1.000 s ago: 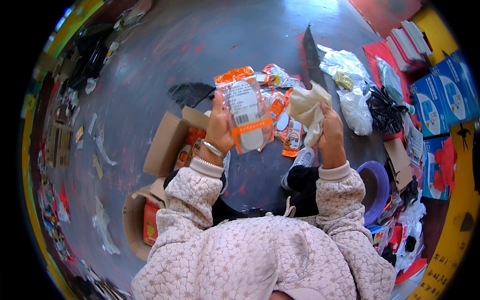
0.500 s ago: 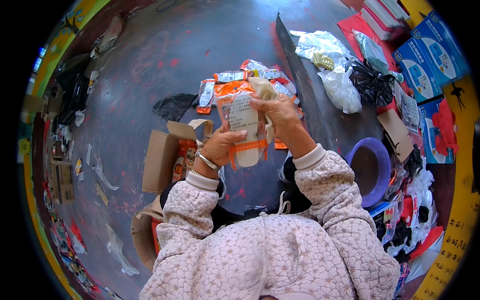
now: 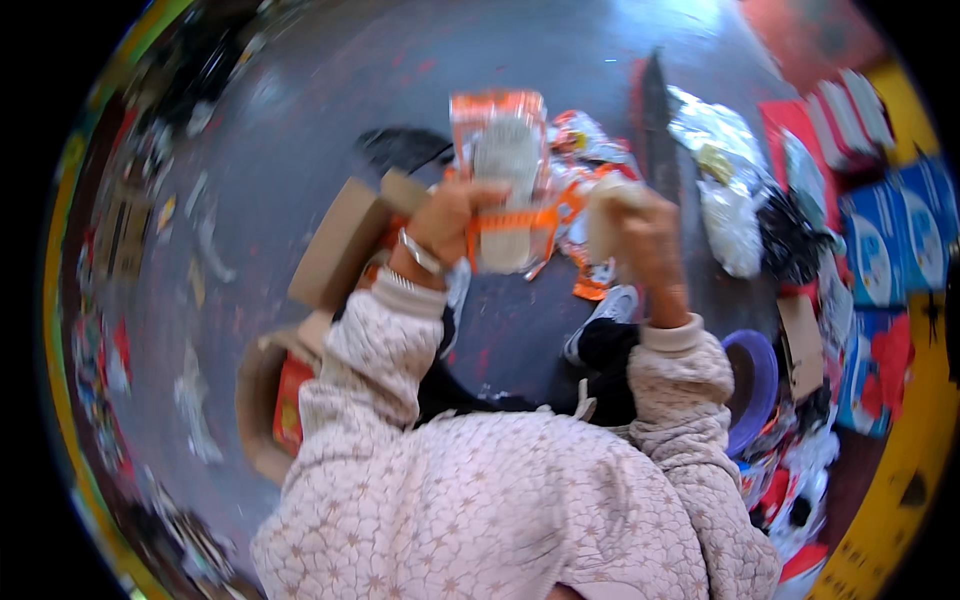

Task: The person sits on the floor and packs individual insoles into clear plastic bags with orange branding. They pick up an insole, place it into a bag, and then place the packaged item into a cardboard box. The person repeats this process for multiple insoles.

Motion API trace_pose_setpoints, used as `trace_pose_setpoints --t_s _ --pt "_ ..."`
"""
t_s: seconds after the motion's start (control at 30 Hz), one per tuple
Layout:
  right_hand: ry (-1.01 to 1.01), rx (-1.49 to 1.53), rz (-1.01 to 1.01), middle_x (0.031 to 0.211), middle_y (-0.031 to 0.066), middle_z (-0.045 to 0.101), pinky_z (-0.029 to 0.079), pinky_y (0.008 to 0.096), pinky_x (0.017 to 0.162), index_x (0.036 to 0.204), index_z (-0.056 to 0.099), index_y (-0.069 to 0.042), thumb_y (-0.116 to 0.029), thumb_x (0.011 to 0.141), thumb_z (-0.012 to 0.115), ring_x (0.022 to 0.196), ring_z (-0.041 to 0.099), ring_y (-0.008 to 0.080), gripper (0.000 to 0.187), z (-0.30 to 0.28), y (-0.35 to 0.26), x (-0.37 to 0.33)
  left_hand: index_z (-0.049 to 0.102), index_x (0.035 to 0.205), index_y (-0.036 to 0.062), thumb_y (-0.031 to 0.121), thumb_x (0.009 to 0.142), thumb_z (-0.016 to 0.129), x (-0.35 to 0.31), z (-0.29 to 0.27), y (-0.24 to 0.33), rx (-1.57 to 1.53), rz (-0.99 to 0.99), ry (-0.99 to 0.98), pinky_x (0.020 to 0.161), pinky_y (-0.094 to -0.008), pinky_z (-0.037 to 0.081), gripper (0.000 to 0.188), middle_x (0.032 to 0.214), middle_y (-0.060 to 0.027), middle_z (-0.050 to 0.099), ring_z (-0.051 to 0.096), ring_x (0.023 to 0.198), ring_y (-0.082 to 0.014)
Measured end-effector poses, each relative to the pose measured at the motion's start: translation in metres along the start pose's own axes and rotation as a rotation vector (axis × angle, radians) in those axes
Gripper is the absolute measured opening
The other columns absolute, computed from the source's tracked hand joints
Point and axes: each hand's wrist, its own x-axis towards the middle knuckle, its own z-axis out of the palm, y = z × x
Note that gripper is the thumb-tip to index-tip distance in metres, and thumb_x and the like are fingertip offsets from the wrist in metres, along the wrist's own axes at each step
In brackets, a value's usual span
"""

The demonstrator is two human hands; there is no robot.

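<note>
My left hand (image 3: 448, 218) grips the lower left side of a clear, orange-trimmed packet (image 3: 508, 155) with a pale insole-shaped piece inside. Its thumb lies across the front, and the packet stands out ahead of my body. To the right, my right hand (image 3: 652, 235) is closed on a cream-coloured soft cloth-like piece (image 3: 603, 215); motion blur hides its exact kind. A gap separates the two hands. Behind them, several orange and silver packets (image 3: 588, 140) lie in a pile on the floor, partly covered by the packet and my hands.
An open cardboard box (image 3: 335, 243) stands left of my left arm, with another box (image 3: 258, 405) nearer me. A black plastic piece (image 3: 400, 148) lies ahead. At right are a dark upright strip (image 3: 655, 130), plastic bags (image 3: 728, 225), a purple basin (image 3: 757, 390) and blue boxes (image 3: 875, 245).
My hands have parted: the right has moved right with the cream piece, away from the packet. The left still holds the packet, now farther forward. The whole view has shifted.
</note>
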Motion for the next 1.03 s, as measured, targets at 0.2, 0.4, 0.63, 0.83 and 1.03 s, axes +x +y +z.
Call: trace_pose_setpoints --t_s 0.2,0.4,0.63,0.83,1.03 --pt "0.017 0.74 0.45 0.089 0.0052 0.061 0.047 0.0262 0.068 0.104 0.059 0.003 -0.015 0.085 0.059 0.077 0.059 0.0139 0.026 -0.009 0.019 -0.006 0.044 0.125 -0.0034 0.004 0.082 0.053 -0.119 -0.034 0.083 0.188 0.374 0.168 0.092 -0.0413 0.046 0.045 0.119 -0.0186 0.054 0.055 0.109 -0.0284" --pt "-0.038 0.77 0.576 0.096 0.0067 0.061 0.047 0.0282 0.075 0.108 0.056 0.003 -0.014 0.085 0.057 0.084 0.059 0.0155 0.028 0.007 0.031 -0.009 0.048 0.12 -0.0021 0.001 0.08 0.056 -0.221 -0.129 0.056 0.443 0.039 0.657 0.088 -0.0346 0.048 0.04 0.112 -0.0117 0.058 0.058 0.098 -0.0209" --pt "-0.097 0.675 0.655 0.1 0.0093 0.062 0.048 0.0296 0.078 0.11 0.055 0.004 -0.013 0.087 0.056 0.086 0.061 0.0179 0.029 0.036 0.034 -0.002 0.051 0.113 -0.0037 0.002 0.068 0.068 -0.199 -0.304 -0.007 0.833 -0.183 0.522 0.087 -0.0283 0.044 0.048 0.102 -0.0058 0.06 0.057 0.092 -0.0159" --pt "-0.161 0.651 0.669 0.098 0.0077 0.062 0.048 0.0281 0.076 0.107 0.057 0.004 -0.012 0.086 0.057 0.085 0.061 0.0163 0.026 0.053 0.043 0.004 0.057 0.107 -0.0018 0.012 0.06 0.077 -0.165 -0.398 -0.081 1.033 -0.404 0.561 0.083 -0.0319 0.045 0.053 0.096 -0.0066 0.062 0.057 0.089 -0.0179" --pt "-0.189 0.622 0.669 0.097 0.0076 0.063 0.048 0.0283 0.078 0.108 0.057 0.003 -0.01 0.085 0.059 0.086 0.06 0.0155 0.027 0.062 0.051 0.007 0.062 0.104 0.001 0.027 0.061 0.079 -0.154 -0.396 -0.118 1.436 -0.617 0.589 0.087 -0.0367 0.044 0.053 0.101 -0.0211 0.062 0.058 0.099 -0.0327"
